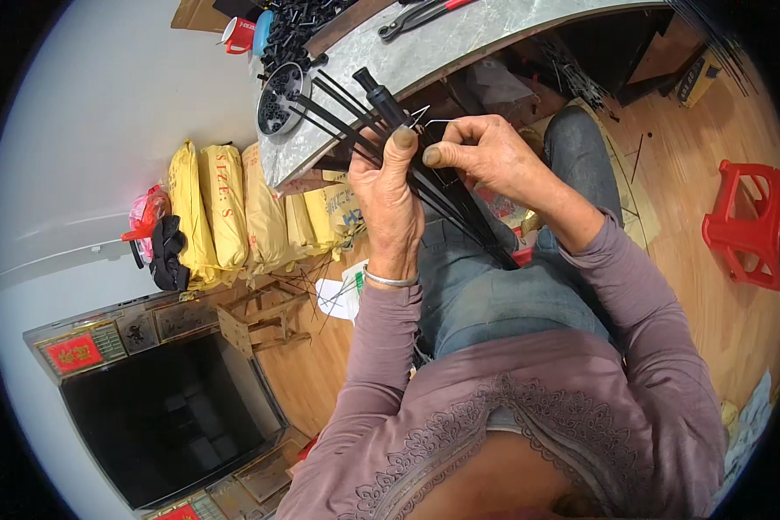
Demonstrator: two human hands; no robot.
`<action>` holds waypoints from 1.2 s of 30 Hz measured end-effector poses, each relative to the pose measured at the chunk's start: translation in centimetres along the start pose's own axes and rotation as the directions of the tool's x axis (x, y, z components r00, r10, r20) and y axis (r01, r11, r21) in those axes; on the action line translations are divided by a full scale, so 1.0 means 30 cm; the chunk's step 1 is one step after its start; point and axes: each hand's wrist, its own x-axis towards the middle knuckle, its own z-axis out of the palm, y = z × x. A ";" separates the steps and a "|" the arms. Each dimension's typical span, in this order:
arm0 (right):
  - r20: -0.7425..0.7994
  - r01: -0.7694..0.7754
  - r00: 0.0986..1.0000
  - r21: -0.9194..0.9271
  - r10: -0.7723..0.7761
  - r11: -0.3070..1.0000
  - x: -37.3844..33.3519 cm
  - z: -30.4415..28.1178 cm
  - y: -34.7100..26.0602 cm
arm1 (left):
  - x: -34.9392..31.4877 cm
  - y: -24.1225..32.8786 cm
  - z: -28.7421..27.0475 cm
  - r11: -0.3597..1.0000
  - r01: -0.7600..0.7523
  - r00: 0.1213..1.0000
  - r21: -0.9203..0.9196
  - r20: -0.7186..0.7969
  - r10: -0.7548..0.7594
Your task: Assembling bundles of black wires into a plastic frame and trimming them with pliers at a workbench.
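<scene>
A black umbrella frame point(475, 221), a bundle of thin ribs around a shaft, slants over my lap. My left hand point(385, 195) is wrapped round it, thumb pressed near the black knobbed cylinder point(380, 95) at its upper end. Several rib ends point(328, 121) fan out to the left past the fingers. Close beside, my right hand point(498, 160) pinches a thin bright wire point(440, 120) between thumb and forefinger. The wire is bent and reaches the frame just below the cylinder. Exactly how it passes around the ribs is too small to tell.
Ahead stands a grey worktop point(459, 39) with red-handled pliers point(425, 16), a bowl of small black parts point(281, 102) and a black parts heap point(299, 35). Yellow sacks point(225, 208) line the left wall. A red stool point(745, 225) stands at right.
</scene>
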 end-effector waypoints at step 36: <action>0.089 -0.084 0.994 0.329 0.058 0.941 -0.022 0.013 -0.042 | 0.027 0.046 -0.058 0.975 0.218 0.905 0.034 0.367 -0.215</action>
